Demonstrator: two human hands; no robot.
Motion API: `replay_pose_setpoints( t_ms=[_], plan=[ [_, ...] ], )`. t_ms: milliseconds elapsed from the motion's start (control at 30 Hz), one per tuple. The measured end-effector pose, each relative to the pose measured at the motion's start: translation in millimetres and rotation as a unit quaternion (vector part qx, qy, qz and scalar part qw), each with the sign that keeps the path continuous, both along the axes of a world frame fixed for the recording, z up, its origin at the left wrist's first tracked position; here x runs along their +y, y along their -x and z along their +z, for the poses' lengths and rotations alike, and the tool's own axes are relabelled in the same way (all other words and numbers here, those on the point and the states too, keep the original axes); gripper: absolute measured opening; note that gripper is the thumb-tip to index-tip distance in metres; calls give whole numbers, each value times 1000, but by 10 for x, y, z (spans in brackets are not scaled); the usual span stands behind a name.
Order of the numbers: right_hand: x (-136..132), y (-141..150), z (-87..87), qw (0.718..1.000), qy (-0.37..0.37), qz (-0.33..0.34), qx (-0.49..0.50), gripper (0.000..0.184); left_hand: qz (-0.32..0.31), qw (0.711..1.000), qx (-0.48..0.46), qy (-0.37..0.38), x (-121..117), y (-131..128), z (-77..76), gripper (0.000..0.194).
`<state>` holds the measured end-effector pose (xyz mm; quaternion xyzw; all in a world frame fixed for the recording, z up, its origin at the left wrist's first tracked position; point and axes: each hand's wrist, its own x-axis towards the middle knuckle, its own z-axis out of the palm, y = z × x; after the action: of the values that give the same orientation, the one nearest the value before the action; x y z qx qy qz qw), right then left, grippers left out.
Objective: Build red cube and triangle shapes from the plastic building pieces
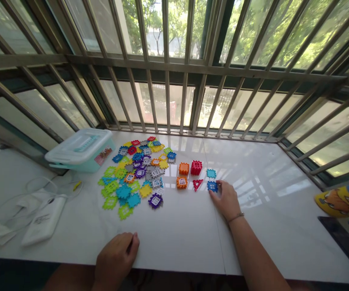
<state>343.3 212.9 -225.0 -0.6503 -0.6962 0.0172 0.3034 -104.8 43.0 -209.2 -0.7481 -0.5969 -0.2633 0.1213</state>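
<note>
Right hand (226, 200) has a narrow grip pinching a blue waffle-edged plastic tile (212, 186) on the white table (174, 246), with a teal tile (211, 173) just beyond it and a red triangle frame (197, 184) just left. Built-up cubes, red (196, 167) and orange (182, 182), sit further left, then a big heap of colorful tiles (134, 178). Left hand (116, 256) is curled loosely at the table edge, nothing visible in it.

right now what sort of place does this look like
Likely a home, at a wide window ledge: a white marble-look sill under barred windows, with a lidded plastic storage box beside colourful toy building tiles.
</note>
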Motion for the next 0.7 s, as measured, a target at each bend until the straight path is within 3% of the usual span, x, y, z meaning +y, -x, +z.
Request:
replay_pose_setpoints(
  t_ms=[333, 700],
  plan=[
    [-15, -6, 24, 1000, -1, 14, -11, 52, 1, 1000, -3, -3, 2, 33, -90, 37],
    [6, -19, -9, 1000, -7, 10, -11, 52, 3, 1000, -4, -5, -15, 28, -86, 37]
  ],
)
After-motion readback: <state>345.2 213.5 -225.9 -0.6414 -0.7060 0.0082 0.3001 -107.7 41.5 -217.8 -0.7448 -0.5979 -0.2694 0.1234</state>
